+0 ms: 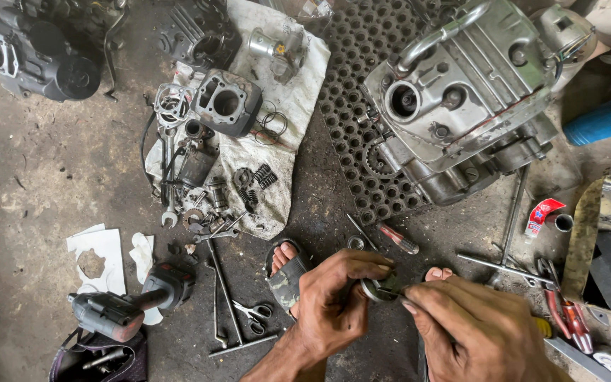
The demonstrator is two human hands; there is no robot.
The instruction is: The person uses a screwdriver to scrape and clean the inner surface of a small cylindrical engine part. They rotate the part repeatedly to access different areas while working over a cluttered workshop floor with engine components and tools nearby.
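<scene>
Both hands occupy the bottom centre of the view, just above a grimy concrete floor (51,177). Left hand (334,301): fingers curled closed around a small round metal part (377,288), pinched between thumb and fingertips. Right hand (472,329): fingers drawn together, with the forefinger and thumb tips meeting the same part from the right side. The part is held clear of the floor, between the two hands; its exact type cannot be determined.

Directly behind the left hand, a foot in a dark sandal (286,272) rests on the floor. Toes of a second foot (438,272) show just above the right hand.

Surrounding items:
- Scissors (254,313) lie left of the left wrist, beside two long rods (224,297).
- A cordless power tool (132,304) with a red-and-black body lies further left, near torn white paper (100,251).
- A red-handled screwdriver (399,239) lies just beyond the hands.
- A dirty white cloth (284,99) carries a black cylinder block (226,102), springs (259,180), rings and small fittings.
- A silver engine case (461,99) sits upper right on a perforated black rubber mat (351,106).
- Red-handled pliers (563,304) lie at the right, near a small red-and-white tube (540,216).
- A second dark engine case (33,49) sits in the upper left corner.
</scene>
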